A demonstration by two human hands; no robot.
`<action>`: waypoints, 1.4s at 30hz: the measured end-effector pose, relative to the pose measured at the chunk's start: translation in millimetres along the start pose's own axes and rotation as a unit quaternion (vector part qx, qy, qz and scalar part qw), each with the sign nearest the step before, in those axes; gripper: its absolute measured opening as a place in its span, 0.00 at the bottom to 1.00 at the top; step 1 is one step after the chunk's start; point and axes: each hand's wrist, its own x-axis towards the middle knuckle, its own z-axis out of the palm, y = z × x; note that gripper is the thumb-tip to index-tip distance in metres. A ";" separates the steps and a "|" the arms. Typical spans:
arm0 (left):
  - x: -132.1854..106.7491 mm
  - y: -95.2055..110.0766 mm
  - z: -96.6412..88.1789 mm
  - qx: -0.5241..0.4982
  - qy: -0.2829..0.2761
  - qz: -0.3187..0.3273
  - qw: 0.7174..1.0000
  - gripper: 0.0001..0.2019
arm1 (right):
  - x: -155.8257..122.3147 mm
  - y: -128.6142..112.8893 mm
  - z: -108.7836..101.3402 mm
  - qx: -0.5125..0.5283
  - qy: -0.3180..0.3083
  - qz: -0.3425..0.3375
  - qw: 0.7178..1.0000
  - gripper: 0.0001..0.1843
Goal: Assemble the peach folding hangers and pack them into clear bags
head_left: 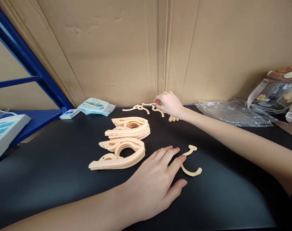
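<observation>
My left hand (160, 176) rests palm down on the black table, fingers stretched out, the index fingertip touching a beige plastic hanger hook (193, 174). Farther back, my right hand (170, 102) reaches to the table's far edge, its fingers curled down over a loose row of beige hooks (143, 109). What its fingertips pinch is hidden. Beside my right wrist lie several small beige pieces (174, 118). Left of the middle, folded beige plastic hangers lie in two stacks: a back stack (136, 132) and a front stack (122, 163).
A blue tissue pack (96, 107) and a small box (69, 114) sit at the back left. Clear plastic bags (232, 110) and a strapped transparent bottle (271, 94) stand back right. Cardboard (112, 48) walls the far side; a blue metal frame (28, 51) rises at left.
</observation>
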 end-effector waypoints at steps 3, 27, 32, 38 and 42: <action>-0.6 0.5 -0.2 -0.003 0.003 0.001 1.000 0.24 | -7.0 2.4 4.5 -0.018 -0.013 0.005 1.000 0.13; 1.0 2.8 4.0 0.027 0.084 0.009 0.996 0.22 | -147.2 -13.7 -65.7 -0.013 0.047 -0.110 0.993 0.20; 1.9 -0.8 3.5 0.010 0.041 -0.014 0.999 0.26 | -130.3 18.1 -52.2 -0.030 0.018 -0.067 0.997 0.19; 3.2 -4.0 -0.4 -0.042 -0.002 -0.027 0.999 0.31 | -116.3 46.1 -18.5 0.007 -0.059 -0.081 0.995 0.24; 3.7 -3.0 -2.5 -0.049 0.002 0.004 0.999 0.31 | -131.8 48.1 -24.2 0.010 -0.061 -0.033 0.998 0.25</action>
